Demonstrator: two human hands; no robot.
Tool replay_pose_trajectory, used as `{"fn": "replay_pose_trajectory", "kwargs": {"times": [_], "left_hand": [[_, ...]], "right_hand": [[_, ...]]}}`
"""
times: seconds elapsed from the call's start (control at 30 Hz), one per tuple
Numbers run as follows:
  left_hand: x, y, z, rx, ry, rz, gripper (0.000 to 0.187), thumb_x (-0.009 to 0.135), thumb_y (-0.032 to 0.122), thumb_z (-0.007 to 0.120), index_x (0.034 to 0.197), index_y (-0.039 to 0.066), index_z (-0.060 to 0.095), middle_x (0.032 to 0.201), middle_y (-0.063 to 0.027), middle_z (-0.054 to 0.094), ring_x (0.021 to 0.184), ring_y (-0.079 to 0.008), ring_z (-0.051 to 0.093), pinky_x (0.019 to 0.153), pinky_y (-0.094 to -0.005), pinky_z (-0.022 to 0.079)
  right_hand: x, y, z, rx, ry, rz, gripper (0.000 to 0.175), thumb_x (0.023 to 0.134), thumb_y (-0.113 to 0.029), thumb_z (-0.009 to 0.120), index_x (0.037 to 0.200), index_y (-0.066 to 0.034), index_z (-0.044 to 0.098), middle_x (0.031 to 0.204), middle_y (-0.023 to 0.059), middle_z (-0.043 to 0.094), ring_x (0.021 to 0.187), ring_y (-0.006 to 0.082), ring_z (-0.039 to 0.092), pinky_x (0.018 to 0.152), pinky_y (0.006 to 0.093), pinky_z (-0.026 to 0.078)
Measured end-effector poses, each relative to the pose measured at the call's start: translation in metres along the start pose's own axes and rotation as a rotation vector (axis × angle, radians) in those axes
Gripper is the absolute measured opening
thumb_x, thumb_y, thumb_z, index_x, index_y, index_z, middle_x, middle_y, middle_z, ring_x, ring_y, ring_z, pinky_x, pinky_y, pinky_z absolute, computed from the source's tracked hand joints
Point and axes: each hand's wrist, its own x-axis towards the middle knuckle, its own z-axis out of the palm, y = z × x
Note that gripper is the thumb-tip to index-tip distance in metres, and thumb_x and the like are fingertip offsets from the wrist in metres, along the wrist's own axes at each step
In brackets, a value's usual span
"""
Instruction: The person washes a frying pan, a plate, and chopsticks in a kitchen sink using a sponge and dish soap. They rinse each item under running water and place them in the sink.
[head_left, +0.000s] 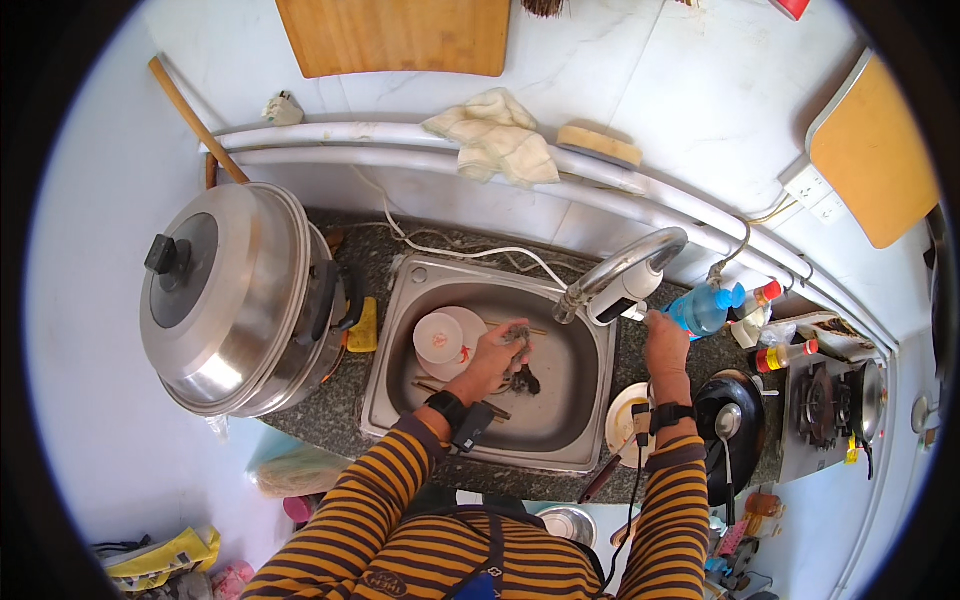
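My left hand is over the steel sink, closed around a grey wire scouring pad. A small dark clump lies just below it on the sink floor. Left of that hand, a white bowl rests on a white plate, with several chopsticks close by. My right hand is at the lever of the white faucet heater, right of the sink; its fingers are partly hidden. The curved metal spout reaches over the basin. No water stream can be made out.
A large steel steamer pot and a yellow sponge stand left of the sink. On the right are a blue bottle, a stained plate, a black wok with a ladle, and a gas stove.
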Motion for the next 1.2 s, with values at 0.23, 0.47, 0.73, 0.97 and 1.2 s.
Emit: {"fn": "replay_pose_trajectory", "kwargs": {"times": [0.23, 0.47, 0.73, 0.97, 1.2], "left_hand": [[0.007, -0.004, 0.005, 0.162, 0.201, 0.096, 0.026, 0.095, 0.030, 0.057, 0.087, 0.005, 0.058, 0.065, -0.0004, 0.053, 0.051, -0.0090, 0.046, 0.048, -0.0227, 0.037], [0.003, 0.000, 0.002, 0.061, 0.033, -0.050, 0.017, 0.096, 0.018, 0.054, 0.090, 0.003, 0.060, 0.070, -0.0018, 0.057, 0.057, -0.0083, 0.050, 0.048, -0.0244, 0.038], [0.001, 0.002, 0.008, 0.014, 0.023, -0.087, 0.018, 0.098, 0.021, 0.051, 0.098, 0.005, 0.059, 0.080, -0.0062, 0.059, 0.058, -0.0116, 0.051, 0.048, -0.0239, 0.040], [-0.011, 0.007, -0.009, 0.073, -0.116, -0.395, 0.039, 0.099, 0.044, 0.045, 0.105, 0.007, 0.056, 0.084, -0.0054, 0.060, 0.071, -0.0172, 0.060, 0.058, -0.0340, 0.050], [-0.018, -0.005, -0.021, 0.222, -0.261, -0.024, 0.030, 0.097, 0.026, 0.051, 0.116, 0.004, 0.057, 0.093, -0.0039, 0.064, 0.079, -0.0195, 0.062, 0.066, -0.0357, 0.052]], "right_hand": [[0.004, -0.004, -0.007, 0.027, -0.027, 0.013, 0.012, 0.090, -0.018, 0.050, 0.087, -0.0098, 0.059, 0.079, 0.0137, 0.062, 0.074, 0.0359, 0.063, 0.062, 0.0475, 0.049], [-0.010, -0.016, -0.013, 0.099, 0.131, 0.108, 0.014, 0.089, -0.017, 0.052, 0.096, -0.0117, 0.062, 0.085, 0.0130, 0.064, 0.076, 0.0353, 0.063, 0.065, 0.0463, 0.050], [-0.041, -0.137, 0.004, 0.674, 0.027, -0.110, 0.027, 0.085, -0.012, 0.061, 0.112, -0.0107, 0.063, 0.093, 0.0133, 0.067, 0.082, 0.0340, 0.065, 0.071, 0.0397, 0.053], [-0.042, -0.182, 0.024, 0.908, -0.325, -0.089, 0.025, 0.083, -0.010, 0.060, 0.107, -0.0096, 0.066, 0.101, 0.0163, 0.067, 0.087, 0.0359, 0.064, 0.078, 0.0400, 0.051], [-0.034, -0.178, 0.033, 0.831, -0.124, 0.182, 0.015, 0.077, -0.016, 0.070, 0.085, -0.0031, 0.068, 0.081, 0.0164, 0.067, 0.073, 0.0318, 0.065, 0.064, 0.0378, 0.050]]}}
